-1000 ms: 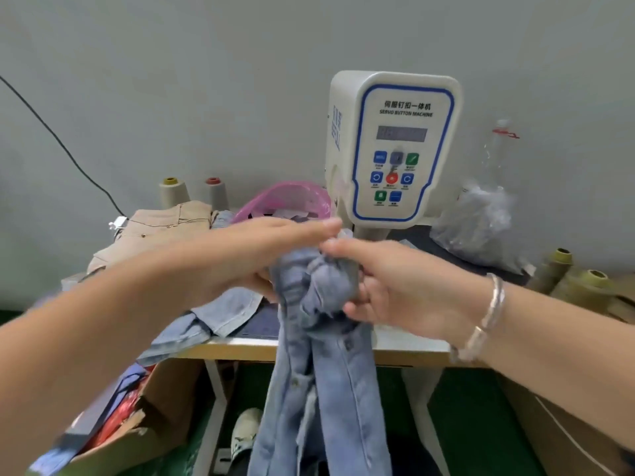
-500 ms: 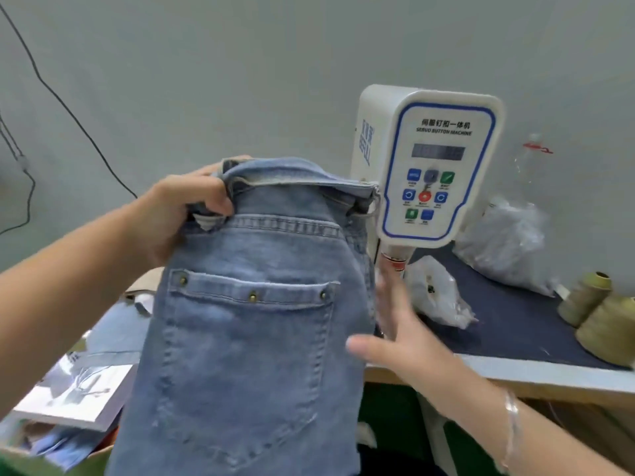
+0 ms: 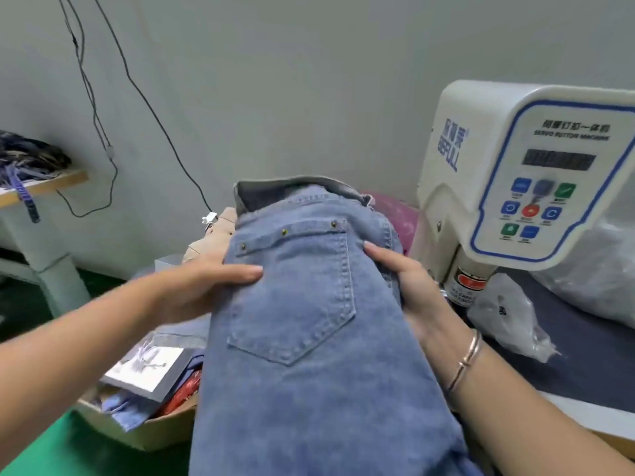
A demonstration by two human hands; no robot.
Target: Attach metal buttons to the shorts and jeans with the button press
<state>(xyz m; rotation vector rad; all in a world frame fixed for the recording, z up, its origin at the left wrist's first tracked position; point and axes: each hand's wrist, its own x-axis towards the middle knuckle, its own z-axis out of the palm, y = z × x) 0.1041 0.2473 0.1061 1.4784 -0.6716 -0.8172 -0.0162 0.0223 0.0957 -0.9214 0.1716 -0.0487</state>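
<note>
The jeans (image 3: pixel 309 324), light blue denim, lie back side up in the middle of the view, waistband away from the person and one rear pocket with three small rivets along its top edge facing the camera. They rest on a pile of garments just left of the button press (image 3: pixel 515 173), and their legs hang down toward the bottom of the frame. The left hand (image 3: pixel 206 286) holds the jeans at the pocket's left side, thumb laid across the top of the cloth and the other fingers hidden beneath, so its grip is closed on the denim. The right hand (image 3: pixel 409 283) grips the right edge, fingers curled around the fabric, a bracelet (image 3: pixel 465 360) on its wrist. A clear plastic bag (image 3: pixel 508 314) lies on the dark desk (image 3: pixel 584 355) beneath the press head. A cardboard box (image 3: pixel 151 427) of cloth sits at lower left.
</note>
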